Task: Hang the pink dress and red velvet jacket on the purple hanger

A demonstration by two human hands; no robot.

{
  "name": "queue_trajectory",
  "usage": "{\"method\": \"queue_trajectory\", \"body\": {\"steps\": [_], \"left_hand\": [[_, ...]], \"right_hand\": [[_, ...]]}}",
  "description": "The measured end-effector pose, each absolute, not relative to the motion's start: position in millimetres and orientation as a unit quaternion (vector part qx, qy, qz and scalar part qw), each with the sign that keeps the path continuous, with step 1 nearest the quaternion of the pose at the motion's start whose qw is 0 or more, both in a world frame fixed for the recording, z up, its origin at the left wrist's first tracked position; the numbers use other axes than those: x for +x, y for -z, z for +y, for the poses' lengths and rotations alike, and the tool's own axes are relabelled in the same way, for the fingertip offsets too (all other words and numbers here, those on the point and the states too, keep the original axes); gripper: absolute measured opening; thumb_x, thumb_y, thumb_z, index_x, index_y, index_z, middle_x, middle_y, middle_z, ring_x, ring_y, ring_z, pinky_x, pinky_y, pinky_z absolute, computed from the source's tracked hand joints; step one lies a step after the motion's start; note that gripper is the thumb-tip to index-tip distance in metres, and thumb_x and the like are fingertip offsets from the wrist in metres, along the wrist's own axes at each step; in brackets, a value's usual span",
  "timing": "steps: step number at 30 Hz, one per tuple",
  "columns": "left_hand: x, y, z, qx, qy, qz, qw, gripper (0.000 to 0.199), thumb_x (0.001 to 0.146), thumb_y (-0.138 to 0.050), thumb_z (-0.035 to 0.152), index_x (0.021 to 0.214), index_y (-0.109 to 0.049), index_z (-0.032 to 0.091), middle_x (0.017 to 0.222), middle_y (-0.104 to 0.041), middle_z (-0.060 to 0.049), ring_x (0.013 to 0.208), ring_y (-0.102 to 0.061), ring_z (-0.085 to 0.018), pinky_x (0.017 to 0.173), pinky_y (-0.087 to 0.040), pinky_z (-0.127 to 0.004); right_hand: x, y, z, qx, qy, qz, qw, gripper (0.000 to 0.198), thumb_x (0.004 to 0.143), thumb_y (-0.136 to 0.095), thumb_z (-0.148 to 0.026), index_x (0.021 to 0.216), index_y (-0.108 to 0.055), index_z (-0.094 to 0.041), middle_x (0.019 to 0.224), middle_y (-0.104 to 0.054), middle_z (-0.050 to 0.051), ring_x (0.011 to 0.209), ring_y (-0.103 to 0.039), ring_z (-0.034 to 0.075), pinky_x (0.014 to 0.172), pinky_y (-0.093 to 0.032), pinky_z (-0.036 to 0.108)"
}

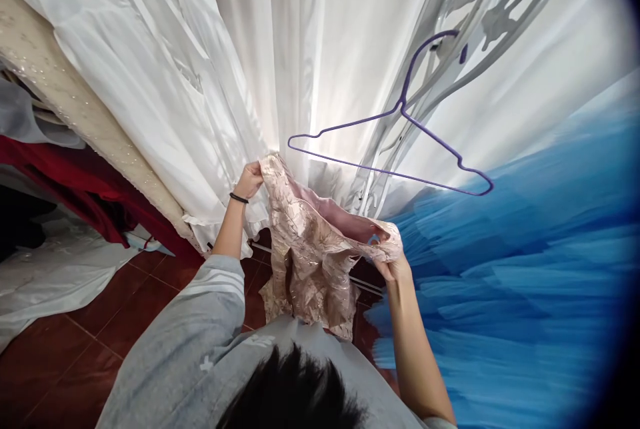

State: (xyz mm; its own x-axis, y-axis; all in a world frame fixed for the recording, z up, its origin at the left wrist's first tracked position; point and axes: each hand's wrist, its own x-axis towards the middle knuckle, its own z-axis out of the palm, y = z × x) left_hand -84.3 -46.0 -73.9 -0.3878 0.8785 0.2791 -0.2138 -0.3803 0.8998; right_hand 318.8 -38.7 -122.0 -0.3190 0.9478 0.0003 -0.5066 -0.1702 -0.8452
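A shiny pink dress (313, 236) with a crinkled metallic pattern hangs stretched between my two hands, its neckline spread and the smooth pink lining showing. My left hand (249, 180), with a black band at the wrist, is closed on one shoulder of the dress. At the opposite shoulder, my right hand (393, 262) grips the fabric, its fingers partly hidden by it. The lower part of the dress drops in front of my body. Above and beyond it, a bare purple hanger (403, 106) hangs by its hook from a grey metal frame (435, 92).
White drapes (295, 49) hang ahead. On the right spreads a large blue tulle skirt (520, 282). At the left are a beaded cream garment (95, 129), red cloth (75, 179) and white fabric (65, 276) reaching the red tiled floor (135, 302).
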Motion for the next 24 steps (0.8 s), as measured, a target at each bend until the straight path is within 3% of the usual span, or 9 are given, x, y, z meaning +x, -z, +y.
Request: {"method": "queue_trajectory", "body": {"steps": [3,8,11,13,16,18,24], "left_hand": [[-85,42,-26,0.431,-0.756,0.398,0.29,0.042,0.038,-0.093,0.018,0.075,-0.076,0.014,0.071,-0.075,-0.004,0.085,-0.073,-0.023,0.081,-0.059,-0.031],[-69,10,-5,0.472,-0.732,0.394,0.294,0.044,0.037,-0.095,0.024,0.076,-0.077,0.015,0.07,-0.074,-0.001,0.071,-0.07,-0.017,0.068,-0.056,-0.025],[-46,-8,-6,0.53,-0.687,0.398,0.299,0.046,0.043,-0.095,0.03,0.083,-0.079,0.015,0.081,-0.077,-0.003,0.075,-0.071,-0.018,0.07,-0.057,-0.026],[-25,-18,-12,0.586,-0.633,0.406,0.301,0.046,0.046,-0.094,0.032,0.085,-0.079,0.014,0.086,-0.078,-0.006,0.084,-0.072,-0.023,0.077,-0.058,-0.029],[10,-26,-19,0.631,-0.569,0.438,0.295,0.039,0.053,-0.09,0.035,0.082,-0.078,0.011,0.079,-0.076,-0.007,0.085,-0.072,-0.026,0.08,-0.057,-0.032],[28,-24,-23,0.624,-0.559,0.471,0.275,0.031,0.058,-0.085,0.036,0.076,-0.077,0.011,0.071,-0.074,-0.005,0.079,-0.071,-0.024,0.075,-0.056,-0.03],[33,-15,-32,0.539,-0.614,0.56,0.137,0.016,0.057,-0.075,0.028,0.062,-0.072,0.013,0.059,-0.067,0.0,0.06,-0.061,-0.014,0.055,-0.045,-0.02]], "right_hand": [[316,95,-43,-0.284,-0.7,-0.408,0.513,0.036,0.049,-0.087,-0.026,0.083,-0.073,-0.023,0.084,-0.076,0.001,0.061,-0.064,0.015,0.051,-0.055,0.024],[318,79,-48,-0.289,-0.689,-0.417,0.517,0.032,0.049,-0.086,-0.025,0.078,-0.074,-0.022,0.08,-0.075,0.001,0.047,-0.053,0.008,0.041,-0.044,0.021],[336,80,-46,-0.296,-0.659,-0.441,0.533,0.031,0.05,-0.085,-0.026,0.079,-0.075,-0.021,0.083,-0.076,0.002,0.04,-0.045,0.006,0.034,-0.037,0.021],[352,81,-46,-0.312,-0.635,-0.447,0.548,0.027,0.052,-0.084,-0.027,0.077,-0.076,-0.021,0.082,-0.076,0.004,0.042,-0.048,0.009,0.036,-0.04,0.023],[370,79,-50,-0.342,-0.583,-0.438,0.593,0.022,0.052,-0.084,-0.024,0.073,-0.078,-0.021,0.084,-0.077,0.005,0.059,-0.064,0.016,0.052,-0.053,0.027],[378,79,-52,-0.354,-0.544,-0.419,0.635,0.02,0.052,-0.083,-0.023,0.072,-0.079,-0.021,0.082,-0.077,0.004,0.069,-0.068,0.018,0.061,-0.057,0.028],[420,86,-38,-0.369,-0.431,-0.301,0.766,0.02,0.049,-0.083,-0.023,0.068,-0.077,-0.022,0.068,-0.073,-0.004,0.059,-0.064,0.01,0.058,-0.054,0.02]]}}
